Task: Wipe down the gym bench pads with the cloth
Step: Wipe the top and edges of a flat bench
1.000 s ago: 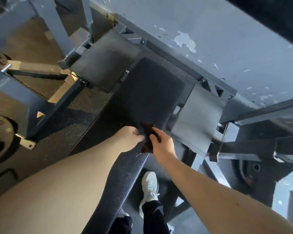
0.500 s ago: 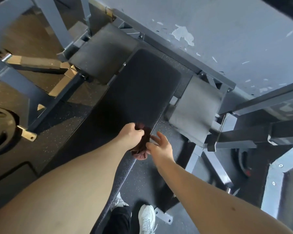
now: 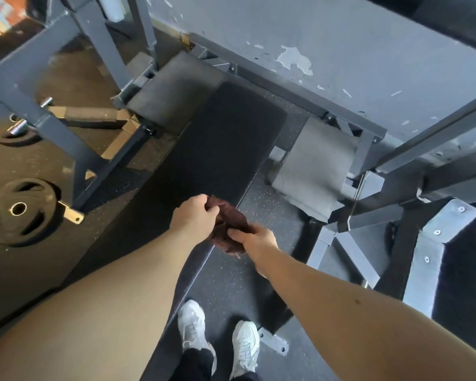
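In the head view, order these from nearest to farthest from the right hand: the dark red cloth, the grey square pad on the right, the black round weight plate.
1. Dark red cloth: held in the right hand itself.
2. Grey square pad: ahead, right of the black bench pad.
3. Black round weight plate: far left, on the floor.

We see a maroon cloth (image 3: 231, 220) against the black bench pad (image 3: 223, 144); beside that pad, a pale-speckled black floor (image 3: 261, 207) and white shoes (image 3: 245, 342).

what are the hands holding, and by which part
A dark red cloth: the left hand grips its upper end, the right hand its lower bunched end.
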`<state>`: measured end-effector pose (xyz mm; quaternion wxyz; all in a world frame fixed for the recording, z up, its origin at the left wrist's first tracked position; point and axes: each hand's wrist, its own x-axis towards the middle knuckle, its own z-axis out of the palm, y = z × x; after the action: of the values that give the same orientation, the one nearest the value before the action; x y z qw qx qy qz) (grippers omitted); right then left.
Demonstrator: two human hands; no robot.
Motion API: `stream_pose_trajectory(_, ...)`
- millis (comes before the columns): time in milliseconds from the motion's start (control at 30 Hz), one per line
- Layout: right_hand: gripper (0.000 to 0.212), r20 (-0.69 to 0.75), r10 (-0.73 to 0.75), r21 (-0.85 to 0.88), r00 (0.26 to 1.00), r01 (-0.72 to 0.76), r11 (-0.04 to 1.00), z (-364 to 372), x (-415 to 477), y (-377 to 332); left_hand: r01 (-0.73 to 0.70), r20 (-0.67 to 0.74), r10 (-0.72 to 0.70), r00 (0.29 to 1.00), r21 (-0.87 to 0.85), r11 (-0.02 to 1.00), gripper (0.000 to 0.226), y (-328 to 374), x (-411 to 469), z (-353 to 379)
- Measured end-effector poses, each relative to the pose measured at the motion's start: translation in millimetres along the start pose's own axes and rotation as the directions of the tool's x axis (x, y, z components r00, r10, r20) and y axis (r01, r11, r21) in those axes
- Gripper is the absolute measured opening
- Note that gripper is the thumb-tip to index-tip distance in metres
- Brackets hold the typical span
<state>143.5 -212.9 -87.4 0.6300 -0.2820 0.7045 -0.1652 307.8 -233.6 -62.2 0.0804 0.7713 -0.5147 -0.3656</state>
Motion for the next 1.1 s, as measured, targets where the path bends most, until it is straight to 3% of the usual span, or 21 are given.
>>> stream_pose_trajectory(100, 0.028, -0.077, -0.061, -0.120, 0.995, 0.051, 0.991, 3.5, 2.8, 8.3, -0.015, -0.101, 0.022, 0.995, 0.075, 0.997, 0.030, -14.2, -11.4, 5.5)
stream_pose_trajectory(200, 0.026, -0.181, -0.072, -0.174, 0.981, 0.040, 0.984, 15.0, 5.8, 20.2, -0.031, -0.140, 0.040, 0.989, 0.066, 0.997, 0.028, -25.3, -21.8, 19.4)
stream_pose_trajectory(267, 0.020, -0.218, -0.055, -0.080, 0.975, 0.038, 0.996, 23.5, 9.0, 28.5, -0.060, -0.146, 0.061, 0.987, 0.006, 0.998, 0.021, -32.9, -26.7, 32.7)
stream_pose_trajectory(333, 0.016, -0.149, -0.009, 0.116, 0.989, 0.027, 0.993, 32.6, 9.1, 33.9, -0.081, -0.109, 0.073, 0.991, -0.073, 0.994, 0.017, -38.1, -33.9, 42.9)
stream_pose_trajectory(400, 0.021, -0.036, 0.035, 0.278, 0.999, -0.023, 0.960, 39.3, 3.7, 42.8, -0.108, -0.004, 0.109, 0.994, -0.157, 0.982, 0.009, -45.6, -43.8, 54.2)
stream_pose_trajectory(467, 0.026, 0.011, 0.039, 0.312, 0.999, -0.041, 0.949, 44.3, -3.8, 58.5, -0.130, 0.096, 0.158, 0.983, -0.251, 0.959, 0.009, -57.9, -59.1, 63.0)
stream_pose_trajectory(733, 0.029, -0.058, -0.011, 0.290, 0.998, 0.028, 0.957, 40.5, -34.6, 91.2, -0.172, 0.196, 0.249, 0.949, -0.340, 0.924, 0.025, -80.2, -96.8, 62.2)
stream_pose_trajectory(833, 0.029, -0.048, -0.043, 0.299, 0.998, 0.055, 0.953, 37.9, -40.5, 95.3, -0.176, 0.193, 0.245, 0.950, -0.316, 0.932, 0.020, -77.8, -102.6, 59.6)
stream_pose_trajectory(967, 0.028, -0.160, -0.052, 0.168, 0.986, 0.079, 0.983, 37.7, -34.6, 99.2, -0.132, 0.202, 0.214, 0.956, -0.355, 0.925, 0.038, -75.5, -98.0, 60.6)
stream_pose_trajectory(1100, 0.034, -0.221, -0.051, 0.077, 0.974, 0.069, 0.995, 30.2, -23.4, 85.7, -0.113, 0.176, 0.187, 0.966, -0.363, 0.925, 0.036, -71.5, -84.8, 67.1)
